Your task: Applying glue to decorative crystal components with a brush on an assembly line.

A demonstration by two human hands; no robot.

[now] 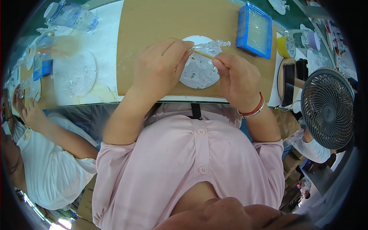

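My left hand point(163, 63) is closed, its fingertips pinching a knobbly clear plastic piece point(217, 44) that points to the right. In my right hand point(240, 78) is a thin wooden stick point(204, 55), gripped between thumb and bent forefinger. The stick's far tip meets the clear piece close to my left fingertips; whether it carries anything is too small to see. Below both hands lies a round white plate point(196, 38), with several small clear pieces scattered over it. A brown board point(153, 23) supports the plate.
A blue tray point(241, 30) with a pale, shiny filling stands at the board's far right. Beyond it are a yellow tape roll point(283, 46), a lidded jar point(304, 39) and a fan point(328, 111). Leftward are a clear bottle point(73, 17), another plate point(82, 61) and a co-worker's hands point(32, 115).
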